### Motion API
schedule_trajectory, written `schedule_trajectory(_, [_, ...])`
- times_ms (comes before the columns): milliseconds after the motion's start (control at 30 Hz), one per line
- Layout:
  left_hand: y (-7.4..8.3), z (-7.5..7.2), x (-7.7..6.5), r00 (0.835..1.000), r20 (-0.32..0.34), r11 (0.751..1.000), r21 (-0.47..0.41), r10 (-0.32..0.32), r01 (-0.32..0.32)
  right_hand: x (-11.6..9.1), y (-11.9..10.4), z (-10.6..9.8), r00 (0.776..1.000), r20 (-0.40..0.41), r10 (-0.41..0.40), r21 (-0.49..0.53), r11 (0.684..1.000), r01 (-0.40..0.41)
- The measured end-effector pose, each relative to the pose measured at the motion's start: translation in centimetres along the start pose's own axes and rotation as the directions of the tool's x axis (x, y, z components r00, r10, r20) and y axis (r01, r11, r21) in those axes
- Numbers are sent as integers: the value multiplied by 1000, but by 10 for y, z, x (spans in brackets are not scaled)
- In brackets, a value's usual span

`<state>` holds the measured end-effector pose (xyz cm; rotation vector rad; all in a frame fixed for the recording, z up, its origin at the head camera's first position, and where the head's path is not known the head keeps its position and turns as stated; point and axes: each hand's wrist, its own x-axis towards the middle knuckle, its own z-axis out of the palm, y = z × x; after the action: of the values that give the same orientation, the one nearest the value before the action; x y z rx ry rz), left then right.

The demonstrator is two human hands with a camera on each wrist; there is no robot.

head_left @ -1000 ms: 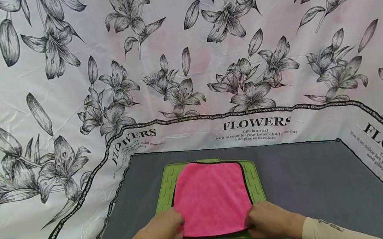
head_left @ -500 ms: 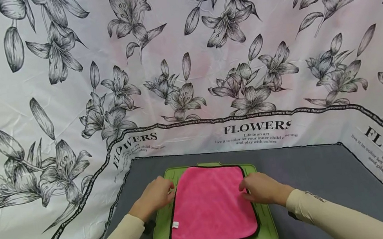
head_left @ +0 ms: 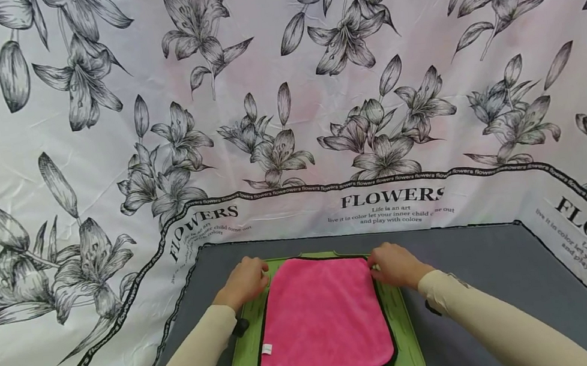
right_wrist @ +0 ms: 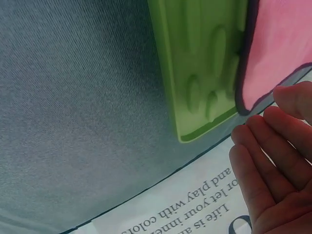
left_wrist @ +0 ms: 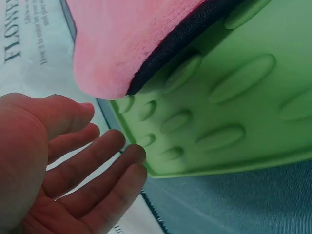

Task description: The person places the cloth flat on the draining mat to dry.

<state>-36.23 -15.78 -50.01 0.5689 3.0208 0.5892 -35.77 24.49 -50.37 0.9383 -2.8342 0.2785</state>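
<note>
A pink cloth (head_left: 325, 318) with black edging lies spread over a green mat (head_left: 410, 339) with raised oval bumps. A small white tag (head_left: 266, 349) shows at its near left corner. My left hand (head_left: 247, 280) hovers by the mat's far left corner; in the left wrist view its fingers (left_wrist: 112, 170) are loosely bent, apart from the cloth (left_wrist: 117, 48). At the far right corner is my right hand (head_left: 394, 265). The right wrist view shows its fingers (right_wrist: 265, 151) relaxed, with the thumb close beside the cloth's corner (right_wrist: 273, 48) and nothing held.
The mat lies on a dark grey tabletop (head_left: 473, 283). Behind and to the left hangs a white sheet (head_left: 256, 42) printed with black lilies and lettering. A black strap piece (head_left: 240, 326) sits at the left wrist.
Both hands have moved from the cloth's near corners, up along its sides, to its far corners. They gripped the near edge earlier and are off it now; the near edge lies flat.
</note>
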Motion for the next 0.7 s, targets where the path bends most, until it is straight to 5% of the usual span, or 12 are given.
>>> schedule_trajectory(333, [-1,22,26,995,32,995,-49,-89,91,16,6,11,990,54,130,16,991,-131])
schedule_trajectory(567, [-50,76,61,999,-21,999,-6,-32,32,22,0,25,987,9,158,12,987,-158])
schedule_trajectory(700, [-33,65,52,998,-24,998,0,-59,59,22,1,32,986,-14,167,3,986,-167])
